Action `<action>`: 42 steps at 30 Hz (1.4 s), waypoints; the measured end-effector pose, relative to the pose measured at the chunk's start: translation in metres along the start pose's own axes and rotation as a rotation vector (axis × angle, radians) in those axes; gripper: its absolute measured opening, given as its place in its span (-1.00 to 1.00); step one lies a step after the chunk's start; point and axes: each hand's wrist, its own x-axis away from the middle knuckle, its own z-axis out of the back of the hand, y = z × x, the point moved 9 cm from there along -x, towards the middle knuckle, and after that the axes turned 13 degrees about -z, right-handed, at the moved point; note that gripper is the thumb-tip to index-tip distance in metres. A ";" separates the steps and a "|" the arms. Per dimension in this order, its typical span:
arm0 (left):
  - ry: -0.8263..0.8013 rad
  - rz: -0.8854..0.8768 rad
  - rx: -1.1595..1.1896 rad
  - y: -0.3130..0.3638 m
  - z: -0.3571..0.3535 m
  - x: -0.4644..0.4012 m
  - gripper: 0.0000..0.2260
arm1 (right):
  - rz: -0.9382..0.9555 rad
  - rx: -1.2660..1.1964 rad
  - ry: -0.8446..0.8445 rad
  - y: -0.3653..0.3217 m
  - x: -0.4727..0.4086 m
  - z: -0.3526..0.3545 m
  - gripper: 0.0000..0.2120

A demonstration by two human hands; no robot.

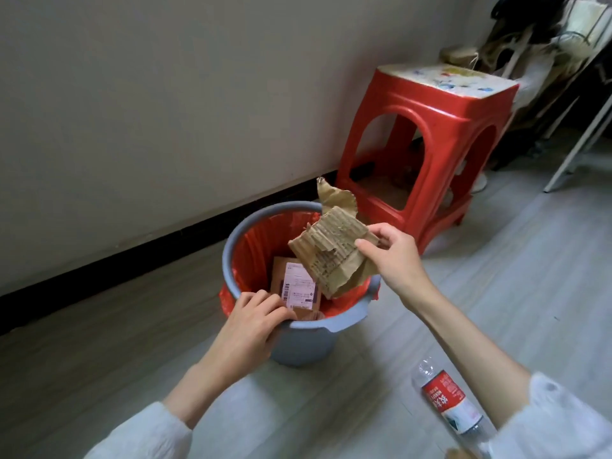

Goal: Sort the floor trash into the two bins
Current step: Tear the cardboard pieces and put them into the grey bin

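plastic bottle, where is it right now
In the head view the plastic bottle lies on the floor at lower right, beside the right forearm and near the grey bin, not yet in it.

bottle [447, 400] red label and box [295, 290] shipping label carry print too blurred to read.

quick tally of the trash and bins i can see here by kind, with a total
Bins: 1, the grey bin with a red liner
Cardboard pieces: 2, torn cardboard pinched by the right hand, labelled box inside the bin
Plastic bottles: 1, bottle on the floor
Total: 4
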 end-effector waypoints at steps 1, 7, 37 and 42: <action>-0.014 0.006 0.015 0.001 0.000 -0.002 -0.79 | 0.010 0.096 0.004 0.002 -0.005 -0.009 -0.91; -0.038 0.026 0.061 0.003 0.004 -0.001 -0.77 | -0.029 0.340 -0.143 0.018 -0.010 -0.050 -0.69; -0.916 -0.605 0.145 0.312 -0.292 -0.017 -0.39 | -0.893 1.020 -0.086 0.419 0.229 0.201 -0.25; -0.769 -0.142 0.404 0.291 -0.307 -0.033 -0.38 | -0.686 1.102 -0.131 0.424 0.223 0.178 -0.17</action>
